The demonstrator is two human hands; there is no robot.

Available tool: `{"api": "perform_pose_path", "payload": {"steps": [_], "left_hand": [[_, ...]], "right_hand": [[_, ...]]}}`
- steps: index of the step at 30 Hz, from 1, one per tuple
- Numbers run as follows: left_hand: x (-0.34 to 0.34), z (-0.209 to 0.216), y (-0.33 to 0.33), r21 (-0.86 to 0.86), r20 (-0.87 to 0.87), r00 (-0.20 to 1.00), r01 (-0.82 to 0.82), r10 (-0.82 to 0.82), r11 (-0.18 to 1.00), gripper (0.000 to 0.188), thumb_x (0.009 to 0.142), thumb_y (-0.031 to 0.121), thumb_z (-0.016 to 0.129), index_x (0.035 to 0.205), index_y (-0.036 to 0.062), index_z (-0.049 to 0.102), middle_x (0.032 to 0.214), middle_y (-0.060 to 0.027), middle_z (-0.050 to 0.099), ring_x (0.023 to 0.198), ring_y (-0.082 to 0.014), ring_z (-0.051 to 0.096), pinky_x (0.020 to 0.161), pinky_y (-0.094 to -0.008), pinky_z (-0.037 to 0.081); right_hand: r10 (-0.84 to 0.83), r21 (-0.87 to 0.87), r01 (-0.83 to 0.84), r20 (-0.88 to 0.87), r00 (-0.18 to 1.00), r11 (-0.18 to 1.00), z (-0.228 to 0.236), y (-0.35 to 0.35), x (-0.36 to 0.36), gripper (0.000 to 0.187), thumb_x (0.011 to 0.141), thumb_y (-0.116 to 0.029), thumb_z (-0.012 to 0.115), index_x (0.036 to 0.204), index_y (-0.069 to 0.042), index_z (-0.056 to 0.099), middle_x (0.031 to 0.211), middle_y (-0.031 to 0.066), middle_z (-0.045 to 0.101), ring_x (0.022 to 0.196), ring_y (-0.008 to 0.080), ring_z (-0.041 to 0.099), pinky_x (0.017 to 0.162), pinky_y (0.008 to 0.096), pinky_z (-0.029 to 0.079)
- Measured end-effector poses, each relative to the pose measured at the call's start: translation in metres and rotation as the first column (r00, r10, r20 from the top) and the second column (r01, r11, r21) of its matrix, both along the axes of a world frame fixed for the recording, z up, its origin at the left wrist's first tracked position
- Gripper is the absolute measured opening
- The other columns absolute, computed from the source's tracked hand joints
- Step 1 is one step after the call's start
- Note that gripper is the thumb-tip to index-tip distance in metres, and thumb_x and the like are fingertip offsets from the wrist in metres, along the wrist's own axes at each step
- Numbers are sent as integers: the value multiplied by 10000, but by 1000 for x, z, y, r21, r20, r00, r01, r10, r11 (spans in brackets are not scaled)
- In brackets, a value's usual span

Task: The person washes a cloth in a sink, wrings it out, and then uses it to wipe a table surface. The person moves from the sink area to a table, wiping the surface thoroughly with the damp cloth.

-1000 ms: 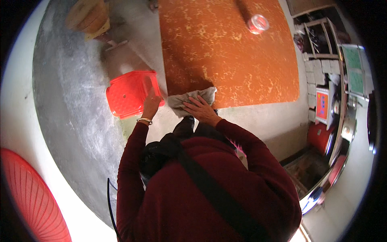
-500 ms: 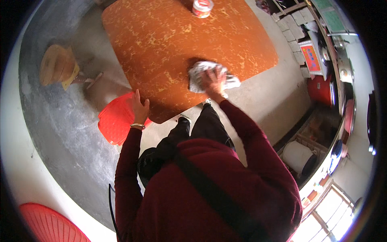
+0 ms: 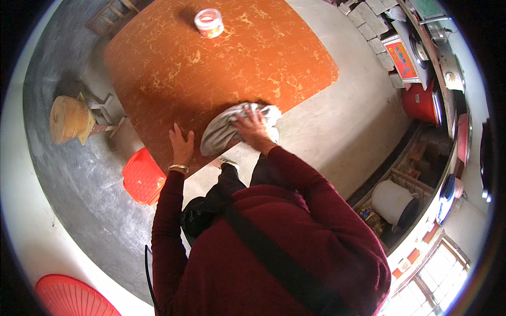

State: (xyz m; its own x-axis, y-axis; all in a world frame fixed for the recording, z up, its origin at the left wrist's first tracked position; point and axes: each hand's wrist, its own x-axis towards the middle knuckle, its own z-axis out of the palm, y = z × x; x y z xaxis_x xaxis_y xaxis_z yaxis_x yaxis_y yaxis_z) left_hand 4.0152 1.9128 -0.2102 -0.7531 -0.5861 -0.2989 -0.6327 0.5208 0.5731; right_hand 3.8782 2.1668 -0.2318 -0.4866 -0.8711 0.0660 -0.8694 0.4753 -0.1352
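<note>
A grey-white cloth (image 3: 217, 130) lies spread at the near edge of the brown, marbled-pattern table (image 3: 211, 73). My right hand (image 3: 253, 126) rests on top of it, fingers spread and pressing down, the palm not visible. Further left, my left hand (image 3: 182, 147) is at the table's near left corner with its fingers apart and nothing in them; a bangle (image 3: 178, 168) circles that wrist. Toward the far side of the tabletop stands a round clear tub with a red-and-white label (image 3: 209, 23).
A red plastic stool (image 3: 143, 177) is beside the near left corner. Round wooden seat (image 3: 68, 120) stands farther left. Along the right wall are a red bucket (image 3: 420, 104), stacked blocks (image 3: 363, 22) and a white drum (image 3: 392, 203). A red plastic chair back (image 3: 74, 297) shows at lower left.
My right hand and the cloth have moved left and nearer, to the table's near edge, with the cloth more spread out. The view has shifted, showing more of the table's far left side.
</note>
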Motion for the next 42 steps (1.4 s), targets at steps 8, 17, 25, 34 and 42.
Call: {"api": "perform_pose_path", "payload": {"steps": [8, 17, 25, 34, 42], "left_hand": [[-76, 1, 70, -84, 526, 849, -9, 52, 996, 1354, 514, 794, 631, 1423, 157, -144, 1339, -443, -175, 1268, -574, -155, 889, -750, 148], [-85, -8, 73, -120, 529, 847, 13, 53, 993, 1440, 433, 785, 684, 1409, 192, -194, 1341, -433, -193, 1270, -577, -144, 897, -745, 151], [-84, -4, 74, -110, 514, 855, -20, 74, 994, 1442, 437, 771, 695, 1408, 191, -199, 1340, -435, -194, 1272, -573, -148, 900, -745, 142], [-83, 0, 75, -117, 506, 860, -15, 72, 993, 1439, 444, 753, 708, 1408, 186, -197, 1336, -438, -195, 1257, -589, -161, 896, -750, 133], [-80, 1, 77, -115, 491, 868, -28, 81, 993, 1419, 465, 730, 720, 1414, 174, -176, 1335, -446, -179, 1258, -593, -147, 881, -757, 148]], "right_hand": [[-426, -101, 416, -111, 898, 904, -16, 147, -201, 391, 866, -250, 513, 1257, -235, 511, 1339, 17, 435, 1278, 306, 326, 1061, 538, 182], [-668, -402, 567, -176, 723, 719, -47, 252, -344, 208, 779, -90, 476, 940, -91, 608, 993, 54, 596, 1065, 278, 511, 984, 448, 322], [-129, -374, 96, -62, 990, 922, 113, 133, -285, 345, 774, -243, 624, 1114, -183, 608, 1325, 82, 438, 1302, 357, 260, 1060, 525, 245], [-553, 33, 557, 191, 811, 830, 31, 30, -242, 647, 816, -656, 411, 1374, -342, 319, 1494, 127, 129, 1316, 518, 52, 985, 715, 68], [-182, -66, 189, 101, 978, 980, 22, 91, -133, 602, 792, -407, 593, 1349, -345, 375, 1481, 68, 186, 1314, 474, 136, 1007, 683, 120]]}}
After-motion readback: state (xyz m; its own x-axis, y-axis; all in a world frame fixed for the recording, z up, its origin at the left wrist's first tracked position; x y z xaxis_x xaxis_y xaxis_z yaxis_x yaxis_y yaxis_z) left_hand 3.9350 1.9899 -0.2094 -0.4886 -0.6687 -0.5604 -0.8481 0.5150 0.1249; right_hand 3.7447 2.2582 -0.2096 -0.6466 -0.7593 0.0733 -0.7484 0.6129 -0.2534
